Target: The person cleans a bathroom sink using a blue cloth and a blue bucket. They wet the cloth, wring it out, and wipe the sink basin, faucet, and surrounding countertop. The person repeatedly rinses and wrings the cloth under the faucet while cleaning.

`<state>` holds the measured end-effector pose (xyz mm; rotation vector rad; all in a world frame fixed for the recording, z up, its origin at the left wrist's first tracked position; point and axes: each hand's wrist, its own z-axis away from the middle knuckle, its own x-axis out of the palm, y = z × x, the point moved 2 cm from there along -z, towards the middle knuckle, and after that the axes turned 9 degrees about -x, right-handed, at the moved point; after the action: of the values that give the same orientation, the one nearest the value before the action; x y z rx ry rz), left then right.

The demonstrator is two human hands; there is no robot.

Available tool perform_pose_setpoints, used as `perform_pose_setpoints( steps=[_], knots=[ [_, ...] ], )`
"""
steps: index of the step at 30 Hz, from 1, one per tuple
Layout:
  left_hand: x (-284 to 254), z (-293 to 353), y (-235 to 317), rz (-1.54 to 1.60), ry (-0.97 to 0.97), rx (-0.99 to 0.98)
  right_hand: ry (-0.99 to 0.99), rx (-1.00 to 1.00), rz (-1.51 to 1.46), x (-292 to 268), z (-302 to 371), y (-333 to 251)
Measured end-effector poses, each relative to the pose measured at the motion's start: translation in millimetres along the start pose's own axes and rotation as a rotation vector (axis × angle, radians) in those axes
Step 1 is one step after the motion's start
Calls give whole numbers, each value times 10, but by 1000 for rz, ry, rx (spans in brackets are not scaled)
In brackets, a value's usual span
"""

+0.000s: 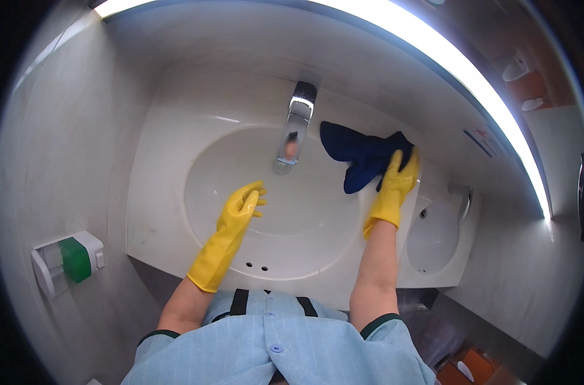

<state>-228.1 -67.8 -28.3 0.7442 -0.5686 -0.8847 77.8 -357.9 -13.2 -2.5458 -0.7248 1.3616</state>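
Both my hands wear yellow rubber gloves. My right hand point(396, 186) presses a dark blue cloth point(359, 154) onto the white sink's rim point(176, 160), to the right of the chrome faucet point(296, 125). My left hand point(244, 205) hovers over the left half of the basin, fingers loosely curled, holding nothing. The cloth spreads out beyond my right fingertips toward the back wall.
A wall-mounted soap dispenser point(67, 262) with green liquid hangs at the lower left. A mirror at the right reflects a second basin point(436, 237). A bright light strip point(471, 70) runs along the top right. An orange object point(471, 369) sits low at the right.
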Motion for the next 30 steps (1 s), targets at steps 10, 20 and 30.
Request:
perform_pose_setpoints(
  steps=[10, 20, 30],
  knots=[
    [-40, -215, -238, -12, 98, -71, -240, -418, -226, 307, 391, -1138],
    [-535, -287, -253, 7, 347, -145, -568, -227, -610, 275, 1465, -1845],
    [-79, -999, -355, -1154, 416, 337, -949, -454, 89, 677, 1820, -1431]
  ],
)
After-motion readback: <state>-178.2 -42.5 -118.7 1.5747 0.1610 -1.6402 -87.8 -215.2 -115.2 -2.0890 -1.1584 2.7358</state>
